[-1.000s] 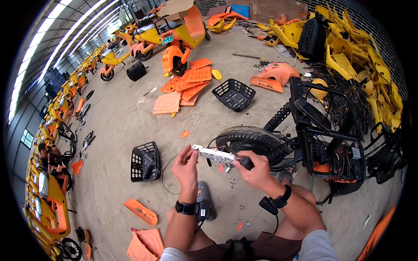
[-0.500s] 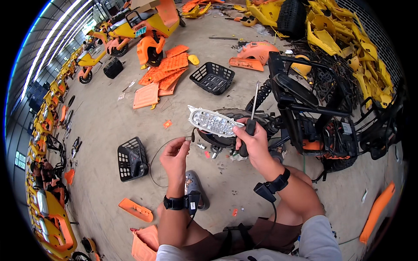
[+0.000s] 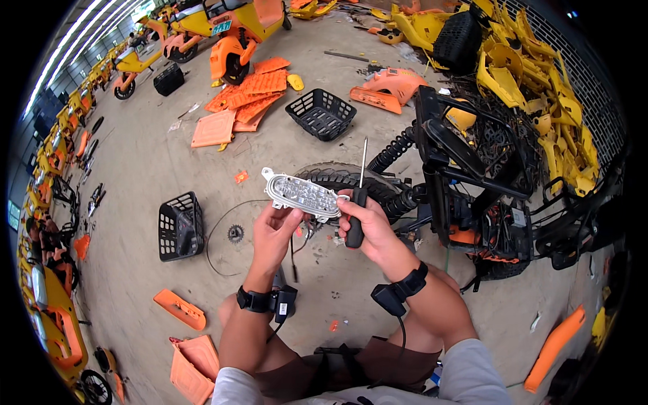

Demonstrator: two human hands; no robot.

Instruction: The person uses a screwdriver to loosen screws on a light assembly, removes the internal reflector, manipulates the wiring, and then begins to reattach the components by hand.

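My left hand (image 3: 273, 236) pinches the lower left rim of an oval lamp unit (image 3: 304, 193) with a clear, patterned face and a pale frame. The fingers of my right hand (image 3: 375, 231) grip its right end. That same hand also holds a screwdriver (image 3: 356, 226) with a black handle, its blade pointing up and away. A thin dark cable (image 3: 294, 263) hangs below the lamp, between my hands. Behind the lamp lies a black tyre (image 3: 331, 174), partly hidden by it.
A stripped black scooter frame (image 3: 466, 162) with a coil shock absorber (image 3: 393, 150) stands at the right. Black baskets (image 3: 317, 128) (image 3: 179, 251) lie ahead and left. Orange panels (image 3: 214, 128) are stacked farther off; yellow panels (image 3: 574, 135) are heaped far right. A small sprocket (image 3: 235, 233) lies left.
My left hand has moved from the cable's end onto the lamp. The lamp has come lower and left in view, with the screwdriver still in my right hand. The whole view has shifted.
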